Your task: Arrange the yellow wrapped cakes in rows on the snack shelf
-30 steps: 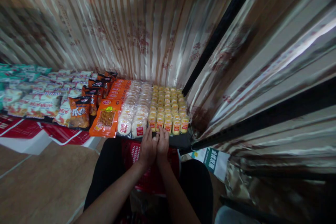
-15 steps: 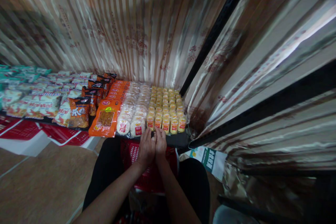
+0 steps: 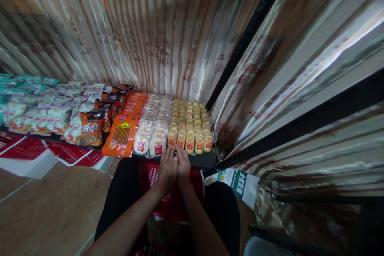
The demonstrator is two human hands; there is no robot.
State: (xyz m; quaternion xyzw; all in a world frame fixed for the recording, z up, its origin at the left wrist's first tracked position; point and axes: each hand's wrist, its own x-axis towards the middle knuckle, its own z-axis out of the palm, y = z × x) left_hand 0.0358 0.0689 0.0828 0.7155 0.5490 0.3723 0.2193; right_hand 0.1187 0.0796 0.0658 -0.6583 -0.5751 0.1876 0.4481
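Observation:
My left hand [image 3: 167, 168] and my right hand [image 3: 183, 166] lie side by side at the front edge of the black shelf [image 3: 199, 161]. Their thumb sides meet, and the fingers are stretched forward with nothing visible in them. The fingertips reach the bottom of the two leftmost front yellow snack packs [image 3: 180, 140]; whether they press on them I cannot tell. These packs stand in clear wrappers with red and orange labels, in several straight rows. Left of them are rows of white round snacks [image 3: 156, 144] in clear wrappers.
Orange stick-snack bags [image 3: 121, 134], darker orange bags [image 3: 91, 128], white bags [image 3: 54, 118] and green bags [image 3: 27, 84] line the shelf leftward. A black post [image 3: 237, 58] and striped sheeting [image 3: 168, 28] stand behind. Red-and-white sheet [image 3: 70, 154] hangs in front.
The fingertips have shifted slightly at the base of the front yellow packs. The view has barely moved; the snack rows stay as they were.

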